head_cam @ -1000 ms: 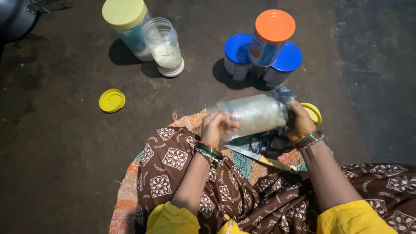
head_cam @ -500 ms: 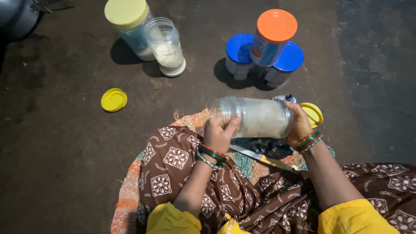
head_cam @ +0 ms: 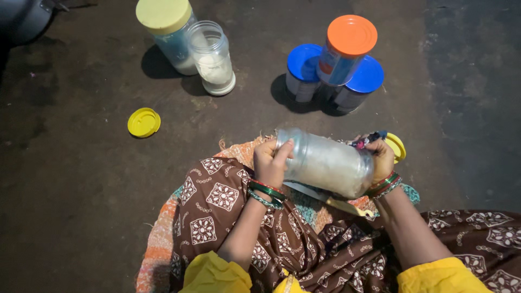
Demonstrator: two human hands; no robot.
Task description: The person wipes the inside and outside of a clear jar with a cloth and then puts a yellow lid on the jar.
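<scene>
A seated person's left hand [head_cam: 271, 160] wraps the open mouth of a clear jar [head_cam: 325, 163] while the right hand [head_cam: 380, 157] grips its base, holding it sideways above the lap, apparently so the whitish contents settle along its wall; a yellow lid [head_cam: 397, 146] lies just past the right hand at 3 o'clock, another yellow lid [head_cam: 144, 122] on the floor at 10 o'clock, lidded containers [head_cam: 336, 68] stacked at 12
</scene>
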